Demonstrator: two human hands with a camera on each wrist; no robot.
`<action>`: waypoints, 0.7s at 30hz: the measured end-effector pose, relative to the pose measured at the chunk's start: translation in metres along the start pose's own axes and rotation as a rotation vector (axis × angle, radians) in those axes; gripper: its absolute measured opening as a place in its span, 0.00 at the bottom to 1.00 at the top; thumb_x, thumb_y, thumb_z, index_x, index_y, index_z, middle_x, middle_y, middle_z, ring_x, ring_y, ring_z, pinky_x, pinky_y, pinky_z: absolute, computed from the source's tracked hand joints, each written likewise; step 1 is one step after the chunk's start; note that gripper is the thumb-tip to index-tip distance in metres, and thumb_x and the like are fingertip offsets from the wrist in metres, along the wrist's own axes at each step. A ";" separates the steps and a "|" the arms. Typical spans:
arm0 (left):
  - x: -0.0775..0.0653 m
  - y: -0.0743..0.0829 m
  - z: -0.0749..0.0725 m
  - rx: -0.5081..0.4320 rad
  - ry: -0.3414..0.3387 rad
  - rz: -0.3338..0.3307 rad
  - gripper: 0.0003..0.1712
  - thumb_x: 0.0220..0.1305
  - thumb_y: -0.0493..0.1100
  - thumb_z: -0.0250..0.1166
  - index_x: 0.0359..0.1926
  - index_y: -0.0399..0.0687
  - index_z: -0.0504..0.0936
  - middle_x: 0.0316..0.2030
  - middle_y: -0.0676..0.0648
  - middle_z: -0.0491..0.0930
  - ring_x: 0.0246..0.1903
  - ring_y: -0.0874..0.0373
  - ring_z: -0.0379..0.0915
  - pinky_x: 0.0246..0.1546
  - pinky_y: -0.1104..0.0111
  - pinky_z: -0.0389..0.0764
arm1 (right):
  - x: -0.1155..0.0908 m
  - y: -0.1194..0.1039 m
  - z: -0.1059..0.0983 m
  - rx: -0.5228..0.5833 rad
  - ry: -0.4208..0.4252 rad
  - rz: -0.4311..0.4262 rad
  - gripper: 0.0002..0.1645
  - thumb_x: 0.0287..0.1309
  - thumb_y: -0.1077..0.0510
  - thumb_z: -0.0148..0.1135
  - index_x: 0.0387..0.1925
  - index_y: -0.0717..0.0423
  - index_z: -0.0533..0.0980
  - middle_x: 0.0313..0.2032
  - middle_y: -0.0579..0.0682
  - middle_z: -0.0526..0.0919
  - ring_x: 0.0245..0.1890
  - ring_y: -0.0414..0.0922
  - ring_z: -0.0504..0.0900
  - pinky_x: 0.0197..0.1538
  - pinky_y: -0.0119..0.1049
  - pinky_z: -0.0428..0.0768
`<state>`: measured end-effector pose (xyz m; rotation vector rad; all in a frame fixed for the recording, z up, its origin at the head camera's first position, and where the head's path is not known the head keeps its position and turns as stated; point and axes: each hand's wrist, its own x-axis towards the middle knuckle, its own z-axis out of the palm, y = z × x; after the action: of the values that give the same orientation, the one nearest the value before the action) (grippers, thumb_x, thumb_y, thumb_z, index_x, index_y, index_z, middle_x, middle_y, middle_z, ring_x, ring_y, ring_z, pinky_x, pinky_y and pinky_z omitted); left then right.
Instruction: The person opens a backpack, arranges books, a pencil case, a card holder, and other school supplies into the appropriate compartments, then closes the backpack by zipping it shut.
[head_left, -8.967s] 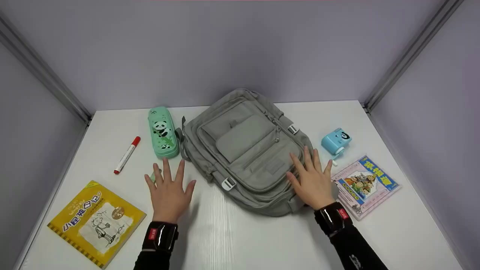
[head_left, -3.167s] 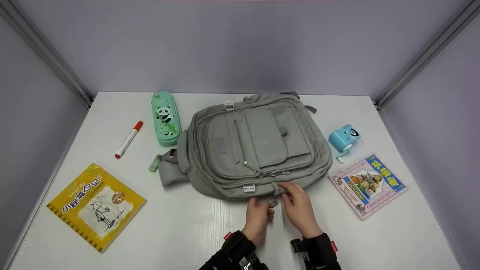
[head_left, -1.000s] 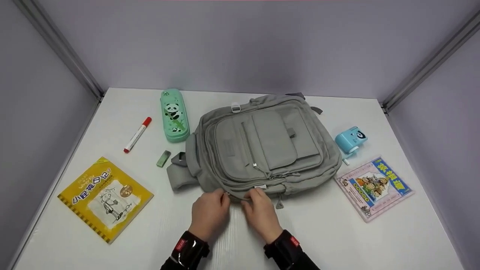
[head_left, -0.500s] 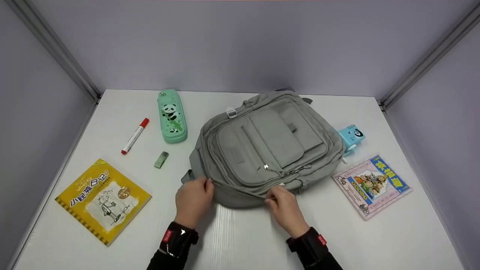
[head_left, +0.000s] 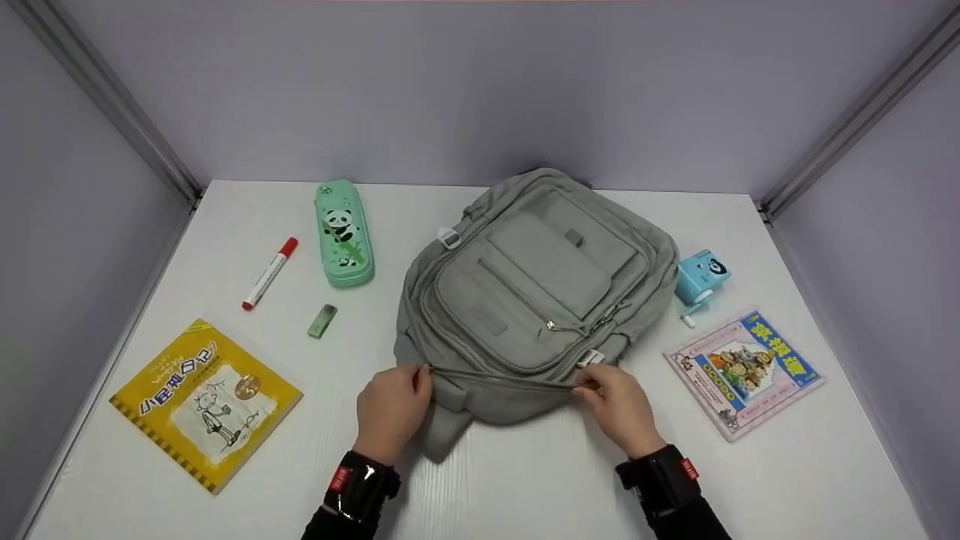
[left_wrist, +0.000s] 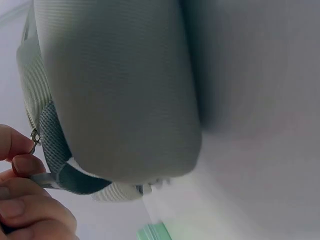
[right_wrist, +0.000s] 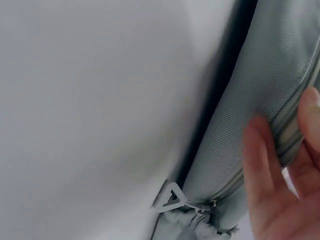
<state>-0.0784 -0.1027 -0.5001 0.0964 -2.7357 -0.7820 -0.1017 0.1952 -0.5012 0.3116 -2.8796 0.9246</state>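
A grey backpack [head_left: 525,262] lies front side up at the middle of the table, its bottom end towards me. My left hand [head_left: 394,405] pinches a small metal zipper pull [left_wrist: 35,140] at the lower left of the bag. On the other side, my right hand [head_left: 621,405] pinches the bag's edge along the zipper [head_left: 502,377], which stretches between both hands. A triangular zipper pull [right_wrist: 170,197] hangs from the bag in the right wrist view. A grey strap [head_left: 448,431] lies below the bag near the left hand.
At left are a green panda pencil case [head_left: 345,232], a red-capped marker [head_left: 270,274], a green eraser-like block [head_left: 322,321] and a yellow book [head_left: 206,405]. At right, a blue pencil sharpener [head_left: 701,277] sits close beside the bag, above a pink book [head_left: 742,375].
Both hands went from spread open to gripping the backpack. The backpack turned, lately counterclockwise, bringing its bottom end towards me. The right hand moved rightward, away from the left.
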 end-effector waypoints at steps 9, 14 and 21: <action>-0.005 0.003 0.007 0.005 0.087 0.056 0.21 0.62 0.40 0.64 0.14 0.48 0.67 0.12 0.44 0.73 0.13 0.50 0.72 0.12 0.60 0.68 | -0.014 -0.093 0.030 0.260 -0.175 -0.032 0.28 0.61 0.60 0.65 0.61 0.65 0.71 0.57 0.62 0.78 0.23 0.30 0.72 0.29 0.27 0.74; -0.005 0.006 0.009 0.026 0.097 0.082 0.21 0.61 0.40 0.65 0.15 0.48 0.68 0.11 0.45 0.74 0.13 0.51 0.72 0.12 0.61 0.68 | -0.006 -0.120 0.052 0.283 -0.187 0.047 0.28 0.64 0.59 0.63 0.60 0.72 0.71 0.52 0.64 0.78 0.30 0.38 0.78 0.34 0.28 0.77; -0.003 0.005 0.007 0.037 0.072 0.063 0.19 0.63 0.41 0.64 0.16 0.46 0.72 0.13 0.44 0.77 0.15 0.49 0.76 0.13 0.58 0.71 | 0.000 -0.108 0.061 0.279 -0.054 0.065 0.08 0.64 0.58 0.64 0.38 0.60 0.80 0.34 0.54 0.83 0.27 0.39 0.79 0.32 0.29 0.77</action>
<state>-0.0779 -0.0945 -0.5039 0.0446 -2.6724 -0.6973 -0.0795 0.0737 -0.4898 0.2701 -2.8214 1.3525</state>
